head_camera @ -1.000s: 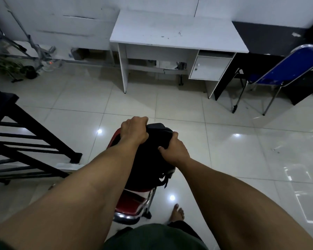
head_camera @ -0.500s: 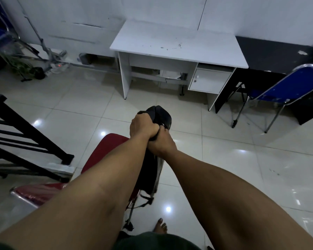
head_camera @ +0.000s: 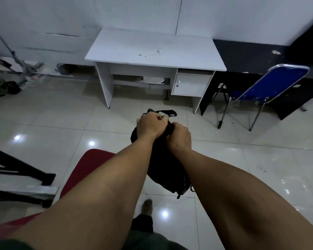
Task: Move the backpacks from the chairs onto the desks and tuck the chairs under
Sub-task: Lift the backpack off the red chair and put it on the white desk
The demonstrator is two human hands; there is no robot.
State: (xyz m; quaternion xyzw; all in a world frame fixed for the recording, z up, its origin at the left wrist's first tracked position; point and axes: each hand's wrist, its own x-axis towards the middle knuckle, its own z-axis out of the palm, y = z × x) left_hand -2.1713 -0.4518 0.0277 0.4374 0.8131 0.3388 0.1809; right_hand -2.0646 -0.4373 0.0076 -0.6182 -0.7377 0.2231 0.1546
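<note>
1. Both forearms are reaching forward from the bottom corners toward the centre, converging at the top of a black backpack [head_camera: 163,165].
2. The left hand [head_camera: 150,126] is sitting knuckles-up with its fingers curled tight around the top of the backpack, just beside the carry loop [head_camera: 167,112] that is poking out toward 12 o'clock.
3. The right hand [head_camera: 179,138] is pressing against the left one at its 4 o'clock side, fingers folded around the bag's upper fabric, wrist bending slightly down.
4. The backpack is hanging in the air below the two hands, its body trailing toward 6 o'clock between the forearms, with a strap end dangling near its lower edge; it is not touching any seat or desktop.
5. The red chair [head_camera: 90,168] is standing at 8 o'clock from the bag, its padded back partly hidden behind the left forearm.
6. The white desk [head_camera: 155,49] is standing at 12 o'clock against the wall, well apart from the bag, with a small cabinet door [head_camera: 190,84] under its right side.
7. A blue folding chair [head_camera: 271,83] is facing a black desk [head_camera: 246,56] at 2 o'clock.
8. A bare foot [head_camera: 147,207] is resting on the glossy tiled floor [head_camera: 52,123] at 6 o'clock, below the bag.
9. A black metal frame [head_camera: 16,170] is standing at 9 o'clock.
</note>
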